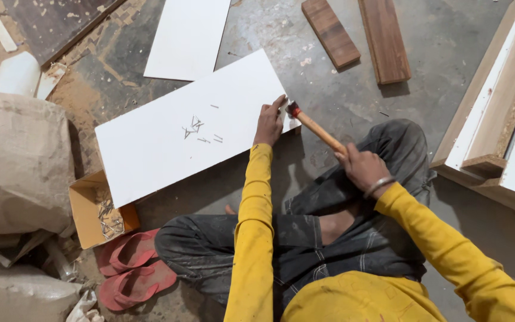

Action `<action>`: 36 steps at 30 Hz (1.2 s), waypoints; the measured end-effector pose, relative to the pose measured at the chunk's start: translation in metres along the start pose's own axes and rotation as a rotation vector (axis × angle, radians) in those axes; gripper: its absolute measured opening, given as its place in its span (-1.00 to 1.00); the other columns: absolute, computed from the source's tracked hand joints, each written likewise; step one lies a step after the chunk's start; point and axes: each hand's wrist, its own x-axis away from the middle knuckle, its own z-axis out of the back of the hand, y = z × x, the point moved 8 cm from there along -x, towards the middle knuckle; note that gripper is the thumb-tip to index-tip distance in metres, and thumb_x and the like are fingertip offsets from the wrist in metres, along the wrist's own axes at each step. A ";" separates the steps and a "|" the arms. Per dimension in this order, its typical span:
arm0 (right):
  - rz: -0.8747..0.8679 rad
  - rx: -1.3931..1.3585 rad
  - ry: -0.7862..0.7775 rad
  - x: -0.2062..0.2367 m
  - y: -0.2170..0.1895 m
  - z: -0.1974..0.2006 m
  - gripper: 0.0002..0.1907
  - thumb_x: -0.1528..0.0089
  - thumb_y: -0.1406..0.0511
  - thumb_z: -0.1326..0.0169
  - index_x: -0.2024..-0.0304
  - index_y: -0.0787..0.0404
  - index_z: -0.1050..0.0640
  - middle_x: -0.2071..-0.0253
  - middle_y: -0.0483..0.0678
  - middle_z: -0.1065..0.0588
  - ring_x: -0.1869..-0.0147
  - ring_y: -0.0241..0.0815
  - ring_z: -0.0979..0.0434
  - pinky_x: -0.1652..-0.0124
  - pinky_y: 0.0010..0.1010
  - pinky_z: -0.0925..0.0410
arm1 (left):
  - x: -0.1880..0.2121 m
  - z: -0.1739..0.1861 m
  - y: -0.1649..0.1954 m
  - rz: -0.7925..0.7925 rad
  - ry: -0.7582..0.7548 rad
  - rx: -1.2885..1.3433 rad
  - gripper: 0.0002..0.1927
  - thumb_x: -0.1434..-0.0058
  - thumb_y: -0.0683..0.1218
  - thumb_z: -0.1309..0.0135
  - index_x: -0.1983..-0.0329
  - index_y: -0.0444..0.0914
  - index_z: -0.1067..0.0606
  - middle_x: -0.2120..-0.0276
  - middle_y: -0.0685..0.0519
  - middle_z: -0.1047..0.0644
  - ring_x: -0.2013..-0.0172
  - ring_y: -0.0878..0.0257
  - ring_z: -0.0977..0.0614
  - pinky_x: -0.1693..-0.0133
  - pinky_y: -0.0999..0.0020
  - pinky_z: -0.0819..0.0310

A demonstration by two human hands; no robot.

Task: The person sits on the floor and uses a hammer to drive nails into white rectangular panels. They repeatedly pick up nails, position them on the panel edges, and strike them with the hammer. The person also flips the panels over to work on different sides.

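I sit cross-legged on a concrete floor in yellow sleeves and dark trousers. My right hand [362,166] grips the wooden handle of a hammer [316,127], whose head rests at the near right corner of a white board [168,143]. My left hand [269,122] presses on that same corner, fingertips right beside the hammer head, seemingly pinching a nail that is too small to make out. A small heap of loose nails [196,128] lies in the middle of the board.
An open cardboard box of nails [99,211] sits under the board's left corner, red sandals [132,265] beside it. A second white panel [189,36], two brown wood pieces [359,36], a panel stack [502,113] at right, sacks [16,161] at left.
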 end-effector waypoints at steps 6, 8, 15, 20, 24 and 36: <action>-0.002 -0.070 0.006 -0.002 0.003 0.007 -0.60 -0.43 0.05 0.07 0.11 0.29 -0.41 0.56 0.26 -0.47 0.45 0.32 -0.53 0.43 0.06 -0.38 | 0.002 -0.002 -0.006 0.062 -0.021 0.011 -0.29 -0.10 -0.39 0.17 -0.32 -0.10 -0.44 0.23 -0.14 -0.55 0.12 -0.01 -0.53 -0.05 0.20 -0.48; 0.035 -0.180 0.096 -0.001 0.002 0.014 -0.62 -0.44 0.07 0.06 0.14 0.28 -0.40 0.56 0.24 -0.44 0.47 0.26 -0.53 0.45 0.00 -0.37 | 0.003 0.000 -0.005 0.066 -0.016 0.017 -0.28 -0.09 -0.39 0.18 -0.33 -0.09 -0.44 0.23 -0.16 -0.51 0.12 -0.01 -0.54 -0.06 0.21 -0.49; 0.079 -0.090 0.080 -0.001 0.013 -0.007 -0.63 -0.41 0.09 0.04 0.06 0.30 -0.42 0.56 0.27 -0.45 0.46 0.31 -0.52 0.46 0.03 -0.36 | 0.002 0.004 -0.003 0.091 -0.024 0.030 -0.30 -0.08 -0.37 0.14 -0.31 -0.08 -0.46 0.25 -0.14 -0.50 0.13 -0.01 -0.55 -0.06 0.19 -0.48; -0.034 -0.107 -0.049 -0.004 0.020 -0.009 -0.65 -0.44 0.07 0.02 0.10 0.25 -0.44 0.55 0.28 -0.46 0.44 0.33 -0.51 0.44 0.07 -0.33 | 0.002 0.004 -0.004 0.083 0.020 -0.005 -0.37 -0.17 -0.34 0.12 -0.29 -0.04 -0.50 0.20 -0.16 -0.49 0.14 0.00 -0.57 -0.07 0.19 -0.50; 0.120 -0.437 0.245 -0.007 0.010 0.027 -0.65 -0.46 0.08 0.07 0.11 0.25 -0.41 0.54 0.19 -0.43 0.48 0.17 -0.54 0.46 -0.09 -0.35 | 0.004 0.004 -0.004 0.096 -0.002 0.034 -0.36 -0.15 -0.35 0.15 -0.29 -0.06 -0.48 0.21 -0.15 -0.51 0.12 -0.02 -0.57 -0.06 0.20 -0.50; -0.134 -0.297 0.048 -0.010 0.039 -0.017 -0.58 -0.43 0.03 0.05 0.15 0.27 -0.49 0.48 0.28 -0.48 0.35 0.34 -0.55 0.39 0.02 -0.35 | 0.006 0.003 -0.013 0.101 0.000 -0.004 -0.40 -0.17 -0.29 0.10 -0.28 -0.07 -0.51 0.18 -0.17 -0.54 0.09 -0.04 -0.55 -0.06 0.18 -0.50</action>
